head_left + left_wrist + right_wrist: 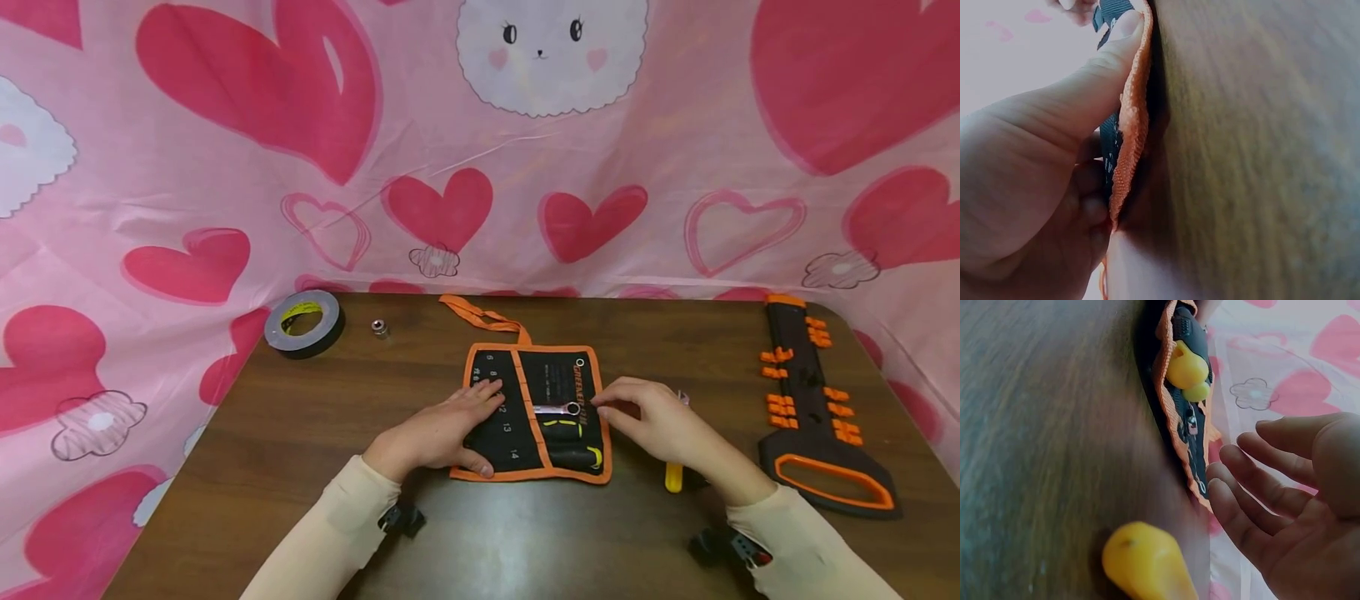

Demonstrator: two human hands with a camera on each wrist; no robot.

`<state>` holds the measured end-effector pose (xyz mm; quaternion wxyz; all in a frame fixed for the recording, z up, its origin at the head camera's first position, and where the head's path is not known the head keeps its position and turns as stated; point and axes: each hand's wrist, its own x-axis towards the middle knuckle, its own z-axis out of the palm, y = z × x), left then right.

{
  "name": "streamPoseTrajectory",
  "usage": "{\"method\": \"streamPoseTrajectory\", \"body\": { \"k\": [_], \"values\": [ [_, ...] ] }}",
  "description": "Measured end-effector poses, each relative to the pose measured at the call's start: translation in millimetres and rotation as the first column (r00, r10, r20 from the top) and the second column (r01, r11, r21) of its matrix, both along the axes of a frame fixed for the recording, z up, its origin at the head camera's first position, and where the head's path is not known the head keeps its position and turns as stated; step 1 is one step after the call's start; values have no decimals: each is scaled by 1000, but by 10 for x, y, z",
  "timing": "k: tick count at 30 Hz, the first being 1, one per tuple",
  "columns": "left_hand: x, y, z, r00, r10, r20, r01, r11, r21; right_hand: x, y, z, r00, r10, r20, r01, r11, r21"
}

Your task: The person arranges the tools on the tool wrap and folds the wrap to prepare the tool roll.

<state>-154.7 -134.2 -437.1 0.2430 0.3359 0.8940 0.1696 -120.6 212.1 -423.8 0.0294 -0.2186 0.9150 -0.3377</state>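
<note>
A black tool pouch with orange edging (557, 375) lies flat on the table, with size numbers printed down its left side. My left hand (450, 421) rests on that side, fingers spread and thumb by the lower edge. A ring-ended wrench (551, 409) sits in a right-hand pocket, and yellow handle ends (1188, 369) poke out of the pockets below it. My right hand (652, 417) hovers at the pouch's right edge, fingers loosely bent, nothing in its grasp. Under it lies a yellow-handled tool (673, 477), mostly hidden by the hand.
A roll of tape (303, 323) and a small metal socket (379, 327) stand at the back left. An orange strap (480, 315) trails from the pouch's top. On the right lies a black rack with orange clips (806, 375). Behind the table hangs a pink heart-patterned cloth (517, 150).
</note>
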Motion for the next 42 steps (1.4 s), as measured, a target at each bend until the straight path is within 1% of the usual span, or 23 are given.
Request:
{"method": "streamPoseTrajectory", "body": {
  "k": [6,12,15,22,24,28,35,42],
  "values": [
    [-4,-14,-20,1000,-3,-2,3,1000,7,50,67,23,1000,-7,-25,7,1000,-3],
    [-10,-21,-13,1000,-8,-6,8,1000,21,102,132,49,999,-44,-16,44,999,23],
    [-9,-23,-15,1000,-9,-7,9,1000,19,133,163,63,999,-50,-17,51,998,34],
    [-1,-30,-15,1000,-3,-2,3,1000,15,212,235,89,996,-60,-69,63,997,49],
    [-3,-29,-16,1000,-3,-3,4,1000,14,228,255,98,995,-66,-72,70,996,56],
    [-7,-29,-21,1000,-4,-3,4,1000,21,250,292,119,995,-87,-53,90,994,65],
    [-18,-38,-10,1000,2,15,-2,999,32,310,356,121,992,-122,-40,125,989,74],
    [-19,-35,3,1000,6,26,-7,999,35,385,446,78,983,-182,-16,183,979,93]
  ]
}}
